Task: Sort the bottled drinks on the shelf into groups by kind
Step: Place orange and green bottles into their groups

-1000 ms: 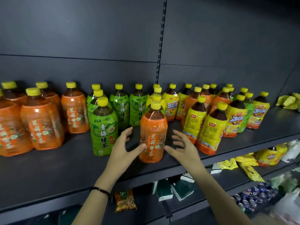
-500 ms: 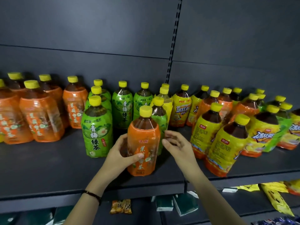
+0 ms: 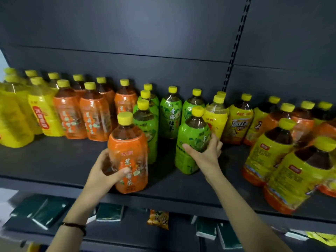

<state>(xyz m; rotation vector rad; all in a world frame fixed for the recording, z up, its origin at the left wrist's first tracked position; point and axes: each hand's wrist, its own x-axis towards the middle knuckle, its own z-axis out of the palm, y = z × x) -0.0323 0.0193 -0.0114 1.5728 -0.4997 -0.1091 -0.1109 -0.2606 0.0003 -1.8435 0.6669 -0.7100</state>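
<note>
My left hand [image 3: 103, 170] grips an orange-labelled tea bottle [image 3: 130, 157] near the front edge of the dark shelf [image 3: 54, 160]. My right hand [image 3: 205, 153] holds a green-labelled tea bottle [image 3: 190, 142] just to its right, tilted slightly. Behind stand more green bottles [image 3: 170, 115]. A group of orange bottles [image 3: 81, 115] stands to the left, with yellow-labelled bottles [image 3: 43, 117] at the far left. Mixed yellow and orange bottles [image 3: 281, 142] crowd the right side.
Bare shelf surface lies at the front left, in front of the orange group. The lower shelf holds dark green packs [image 3: 45, 213], an orange snack bag [image 3: 158, 219] and a yellow packet [image 3: 321, 237]. A slotted upright [image 3: 234, 51] divides the back panel.
My right hand has taken hold of the green bottle, and my left hand now grips the orange bottle firmly. The view has swung left, showing yellow bottles at the far left.
</note>
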